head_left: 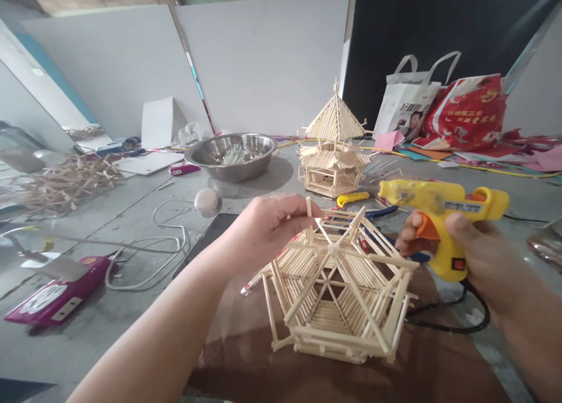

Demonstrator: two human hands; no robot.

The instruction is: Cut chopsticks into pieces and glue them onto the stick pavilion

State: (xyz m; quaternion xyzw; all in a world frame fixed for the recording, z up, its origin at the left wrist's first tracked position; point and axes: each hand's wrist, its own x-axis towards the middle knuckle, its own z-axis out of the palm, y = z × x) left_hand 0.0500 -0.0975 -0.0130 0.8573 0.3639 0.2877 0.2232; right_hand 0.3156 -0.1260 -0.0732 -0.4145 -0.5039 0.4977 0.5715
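Observation:
A six-sided model frame built of thin wooden sticks rests on a brown board in front of me. Its spokes meet at a centre point, and stick panels slope inside. My left hand pinches a short upright stick at the frame's far left corner. Around the handle of a yellow glue gun with an orange trigger, my right hand is closed. The gun points left, above the frame's right side, and its nozzle is apart from the sticks.
Behind the frame stands a stick pagoda, near a yellow-handled cutter. A steel bowl sits at the back. To the left are a purple power strip, looping white cable and a stick pile. Bags stand back right.

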